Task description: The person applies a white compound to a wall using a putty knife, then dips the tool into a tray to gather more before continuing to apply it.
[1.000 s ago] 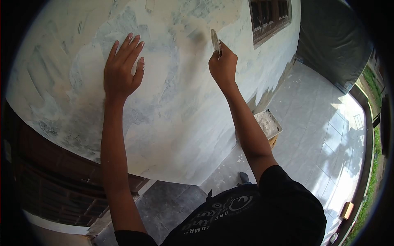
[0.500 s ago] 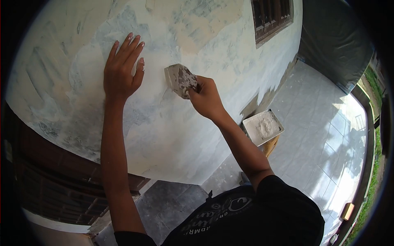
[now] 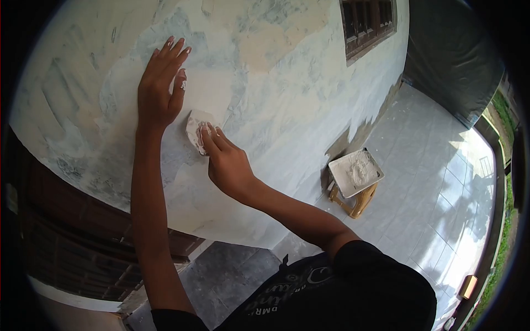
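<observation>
My right hand (image 3: 229, 165) grips a putty-smeared scraper (image 3: 195, 129), its fingers pressed on the blade, which lies against the wall (image 3: 265, 138). Patches of white, cream and grey-blue filler cover that wall. Higher up and to the left, my left hand (image 3: 160, 88) rests on the wall with fingers stretched out and white specks on the fingertips. It holds nothing. The scraper's handle is hidden under my right hand.
A tray of white putty (image 3: 359, 171) stands on a yellowish stool (image 3: 356, 203) to the right, on the tiled floor (image 3: 411, 165). A brown-framed window (image 3: 371, 33) is at upper right, beside a dark sheet (image 3: 452, 60). Dark wooden panelling (image 3: 72, 231) lies at lower left.
My right hand has moved left and down with the scraper, and its fingers now press on the blade. My left hand stays on the wall, shifted only slightly in view.
</observation>
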The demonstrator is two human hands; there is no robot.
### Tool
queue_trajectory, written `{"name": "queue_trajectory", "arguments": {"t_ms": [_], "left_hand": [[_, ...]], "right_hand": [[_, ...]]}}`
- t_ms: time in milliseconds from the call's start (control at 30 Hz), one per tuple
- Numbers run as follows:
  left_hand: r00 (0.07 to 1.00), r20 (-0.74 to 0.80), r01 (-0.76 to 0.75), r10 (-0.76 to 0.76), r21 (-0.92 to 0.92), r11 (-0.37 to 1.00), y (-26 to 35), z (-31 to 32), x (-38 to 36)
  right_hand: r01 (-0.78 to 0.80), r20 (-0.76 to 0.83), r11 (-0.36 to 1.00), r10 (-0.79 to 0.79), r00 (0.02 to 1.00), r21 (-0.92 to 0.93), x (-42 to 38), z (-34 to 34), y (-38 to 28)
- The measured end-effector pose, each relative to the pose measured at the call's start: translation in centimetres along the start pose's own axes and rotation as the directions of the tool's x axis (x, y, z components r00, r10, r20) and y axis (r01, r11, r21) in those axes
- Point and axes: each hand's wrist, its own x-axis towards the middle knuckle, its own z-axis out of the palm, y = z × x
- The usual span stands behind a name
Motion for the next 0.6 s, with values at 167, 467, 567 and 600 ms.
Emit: {"name": "queue_trajectory", "arguments": {"t_ms": [167, 467, 567, 600], "left_hand": [[0.992, 0.125, -0.051, 0.028, 0.182, 0.982, -0.6, -2.1, -0.1], [0.99, 0.14, -0.065, 0.031, 0.247, 0.967, -0.6, -1.9, -0.2], [0.989, 0.145, -0.064, 0.028, 0.255, 0.965, -0.4, -1.8, -0.2], [0.99, 0.137, -0.076, 0.039, 0.275, 0.958, -0.3, -1.9, -0.1]], "right_hand": [[-0.314, -0.059, 0.925, 0.333, 0.941, 0.214, 3.9, -8.2, 2.5], [-0.251, -0.233, 0.928, 0.188, 0.954, -0.276, 11.4, -5.2, 10.4], [-0.135, -0.238, 0.964, 0.078, 0.968, -0.231, 7.3, -2.5, 7.2], [-0.138, -0.206, 0.978, 0.104, 0.973, -0.157, 5.9, -2.8, 5.2]]}}
